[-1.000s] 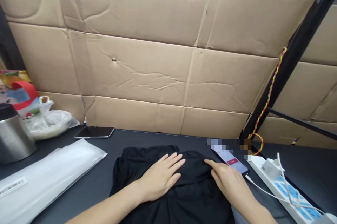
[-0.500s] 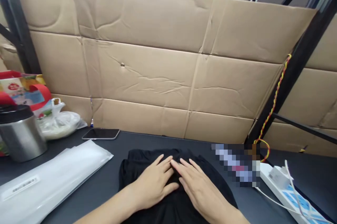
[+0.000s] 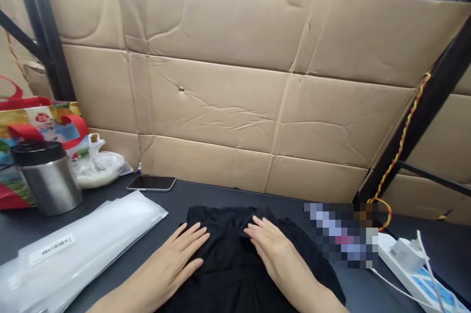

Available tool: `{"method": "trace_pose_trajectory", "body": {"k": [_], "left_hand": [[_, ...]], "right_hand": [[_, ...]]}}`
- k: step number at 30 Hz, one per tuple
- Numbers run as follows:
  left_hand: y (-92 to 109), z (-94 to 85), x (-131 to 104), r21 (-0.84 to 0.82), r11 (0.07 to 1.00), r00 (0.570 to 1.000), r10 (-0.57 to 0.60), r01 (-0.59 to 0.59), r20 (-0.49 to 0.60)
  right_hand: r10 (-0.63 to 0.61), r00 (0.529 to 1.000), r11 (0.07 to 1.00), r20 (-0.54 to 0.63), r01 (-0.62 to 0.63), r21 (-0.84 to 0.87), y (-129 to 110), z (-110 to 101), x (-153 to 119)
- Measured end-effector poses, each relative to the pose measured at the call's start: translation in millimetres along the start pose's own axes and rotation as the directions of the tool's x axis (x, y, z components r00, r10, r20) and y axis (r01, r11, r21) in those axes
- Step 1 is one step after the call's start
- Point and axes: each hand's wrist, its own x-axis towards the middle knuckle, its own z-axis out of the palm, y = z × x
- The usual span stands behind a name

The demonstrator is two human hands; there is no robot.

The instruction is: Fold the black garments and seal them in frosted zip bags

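Observation:
A black cloth garment (image 3: 228, 269) lies on the dark table in front of me, its lower part cut off by the bottom of the view. My left hand (image 3: 180, 254) rests flat on its left side, fingers stretched out and thumb apart. On the upper right part of the cloth lies my right hand (image 3: 274, 249), its fingers extended and close together, pointing up and left. Neither hand grips anything. What kind of garment it is cannot be made out.
Left of the cloth lie white plastic packing bags (image 3: 91, 239) with a barcode label. Beyond them stand a steel tumbler (image 3: 49, 180), a tied plastic bag (image 3: 99, 168), a colourful shopping bag (image 3: 44, 117) and a phone (image 3: 151, 183). A power strip (image 3: 415, 273) with cables is at right. Cardboard (image 3: 221, 77) walls the back.
My hands, close together before at the middle of the cloth, are now apart. The left has slid left, the right slightly right. The whole view has shifted a little to the left.

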Motion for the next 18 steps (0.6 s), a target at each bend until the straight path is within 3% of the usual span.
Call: {"method": "trace_pose_trajectory", "body": {"k": [6,9,11,13,15,18], "left_hand": [[1,-4.4,-1,-0.014,1.0,1.0,0.015,-0.015,-0.018],[-1,-7.6,-4,-0.022,1.0,0.999,-0.015,0.014,-0.03],[-2,-10.9,-6,-0.012,0.999,0.998,-0.049,0.049,-0.042],[2,-16.5,-4,-0.013,0.998,0.996,-0.056,0.056,-0.063],[14,-23.2,3,-0.04,0.999,0.998,-0.006,0.004,-0.061],[38,-28.5,21,-0.087,0.985,0.988,0.15,-0.148,0.027]], "right_hand": [[0.006,0.994,0.996,0.11,-0.015,0.085,-5,-1,-3],[0.136,0.989,0.979,-0.065,-0.124,0.159,10,-10,-2],[0.328,0.937,0.934,-0.122,-0.302,0.19,27,-17,-1],[0.492,0.87,0.857,-0.023,-0.48,0.185,44,-21,-1],[0.561,0.822,0.806,0.101,-0.57,0.16,55,-20,-1],[0.56,0.815,0.798,0.15,-0.579,0.17,59,-14,0]]}}
